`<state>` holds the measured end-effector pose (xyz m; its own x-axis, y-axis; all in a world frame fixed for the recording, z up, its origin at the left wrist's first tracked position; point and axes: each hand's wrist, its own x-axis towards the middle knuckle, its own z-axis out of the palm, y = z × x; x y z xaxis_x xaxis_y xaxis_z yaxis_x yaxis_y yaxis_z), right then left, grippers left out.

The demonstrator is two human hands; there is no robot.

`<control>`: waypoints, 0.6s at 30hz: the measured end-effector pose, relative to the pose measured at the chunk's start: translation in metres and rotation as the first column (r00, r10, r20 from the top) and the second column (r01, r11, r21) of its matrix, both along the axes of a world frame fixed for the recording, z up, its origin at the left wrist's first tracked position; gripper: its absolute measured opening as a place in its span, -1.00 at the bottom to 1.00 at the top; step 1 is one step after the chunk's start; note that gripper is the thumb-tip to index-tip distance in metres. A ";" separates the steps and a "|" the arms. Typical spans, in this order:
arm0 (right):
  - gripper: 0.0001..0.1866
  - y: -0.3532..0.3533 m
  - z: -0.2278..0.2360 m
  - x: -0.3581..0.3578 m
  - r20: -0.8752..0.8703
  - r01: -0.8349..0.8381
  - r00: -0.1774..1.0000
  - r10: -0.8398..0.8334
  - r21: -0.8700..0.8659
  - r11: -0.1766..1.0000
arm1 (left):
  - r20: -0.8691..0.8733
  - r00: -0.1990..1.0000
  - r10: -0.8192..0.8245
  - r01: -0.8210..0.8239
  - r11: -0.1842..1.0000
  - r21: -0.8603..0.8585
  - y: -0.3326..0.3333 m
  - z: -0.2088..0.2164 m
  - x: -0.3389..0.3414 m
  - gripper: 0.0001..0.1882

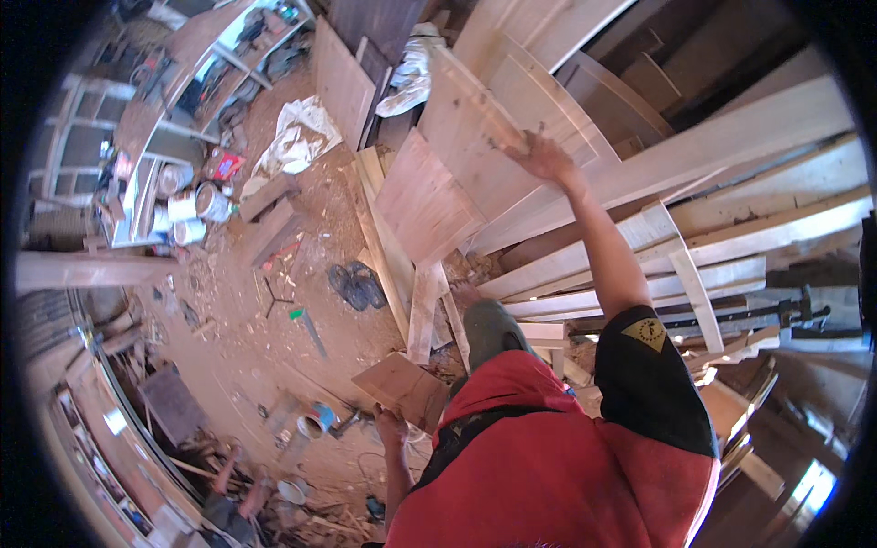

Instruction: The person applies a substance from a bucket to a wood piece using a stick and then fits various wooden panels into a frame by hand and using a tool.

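My right hand (545,157) is stretched out ahead, its fingers closed over the edge of a pale wooden panel (461,114) that leans among other boards. Low and close to my body, my left hand (391,425) grips the edge of a small brown wooden board (399,385). A reddish wooden panel (427,196) leans just left of the pale one. Between my two hands, long narrow planks (388,251) slant up from the floor.
Long timber planks (767,224) are stacked on the right. Black plastic (356,285), a green-tipped tool (308,331) and a blue can (317,419) lie on the dusty floor. Shelving with paint buckets (212,203) stands far left. At lower left, another person's limbs (251,500) seem partly visible.
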<state>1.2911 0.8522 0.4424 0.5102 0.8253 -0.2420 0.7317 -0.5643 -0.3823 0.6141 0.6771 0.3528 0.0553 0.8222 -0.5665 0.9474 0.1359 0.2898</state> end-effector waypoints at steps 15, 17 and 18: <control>-0.04 0.030 -0.052 0.070 0.129 0.049 0.991 -0.039 -0.073 0.996 | 0.196 0.981 -0.008 0.034 0.991 -0.130 -0.114 -0.038 0.012 -0.66; -0.10 0.027 -0.057 0.068 0.133 0.009 0.991 -0.004 -0.036 0.999 | 0.133 0.987 -0.087 0.105 0.986 -0.130 -0.106 -0.025 0.025 -0.68; -0.16 0.026 -0.058 0.067 0.140 -0.002 0.990 0.007 -0.037 0.999 | 0.109 0.986 -0.123 0.137 0.981 -0.136 -0.101 -0.019 0.032 -0.69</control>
